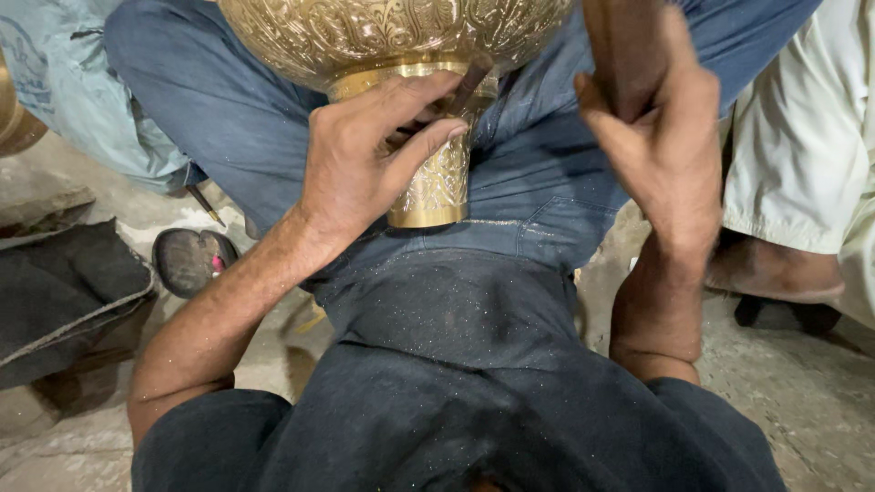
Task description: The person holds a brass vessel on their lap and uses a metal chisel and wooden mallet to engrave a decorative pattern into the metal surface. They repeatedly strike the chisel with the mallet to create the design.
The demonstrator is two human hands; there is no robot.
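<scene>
- Head view, looking down on a seated person's lap; order runs nine o'clock to three o'clock.
- Nine o'clock: dark folded cloth point(64, 292) on the concrete floor point(802, 392), a dark sandal point(190, 260) just beside it.
- Centre-left: left hand point(365, 150) with fingers closed around a thin dark tool point(469, 82), its tip against the neck of the brass vessel point(401, 46).
- Twelve o'clock: engraved brass vessel rests on the blue-jeaned lap, its neck pointing toward six o'clock.
- Centre-right: right hand point(665, 137) raised, fingers clamped on a dark wooden mallet point(624, 55), clear of the vessel.
- Three o'clock: another person's pale garment point(802, 128) and bare foot point(775, 269).
</scene>
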